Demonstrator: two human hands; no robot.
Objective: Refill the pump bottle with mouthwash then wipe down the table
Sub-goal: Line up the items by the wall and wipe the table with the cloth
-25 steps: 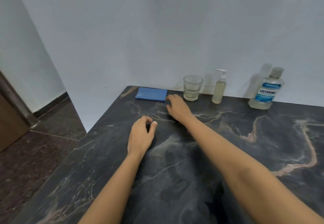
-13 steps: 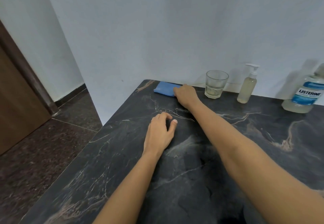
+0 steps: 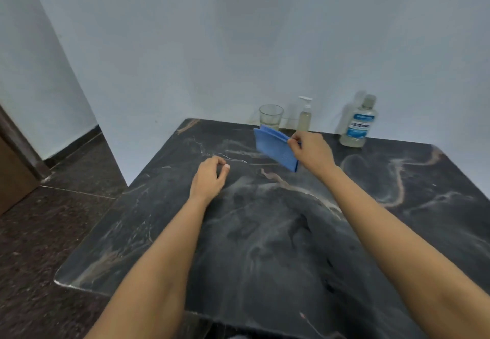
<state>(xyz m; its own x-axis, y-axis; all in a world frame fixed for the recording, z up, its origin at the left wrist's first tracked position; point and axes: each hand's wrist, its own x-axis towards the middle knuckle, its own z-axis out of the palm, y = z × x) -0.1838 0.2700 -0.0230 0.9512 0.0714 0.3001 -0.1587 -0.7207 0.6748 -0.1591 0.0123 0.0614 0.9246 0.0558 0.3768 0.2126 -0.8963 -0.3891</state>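
From the head camera, a dark marble surface (image 3: 278, 232) with pale pink and white veins fills the lower part of the view. It stands against a plain light wall (image 3: 238, 47). Left of the surface is a dark speckled floor (image 3: 39, 232), and a brown door (image 3: 13, 179) shows at the far left.

At the back of the surface, by the wall, a clear drinking glass (image 3: 271, 116), a pump bottle (image 3: 305, 114) and a Listerine mouthwash bottle (image 3: 359, 122) stand in a row.

The right hand (image 3: 311, 150) pinches a folded blue cloth (image 3: 275, 147), lifted just in front of the glass. The left hand (image 3: 208, 177) rests loosely curled on the surface, holding nothing.
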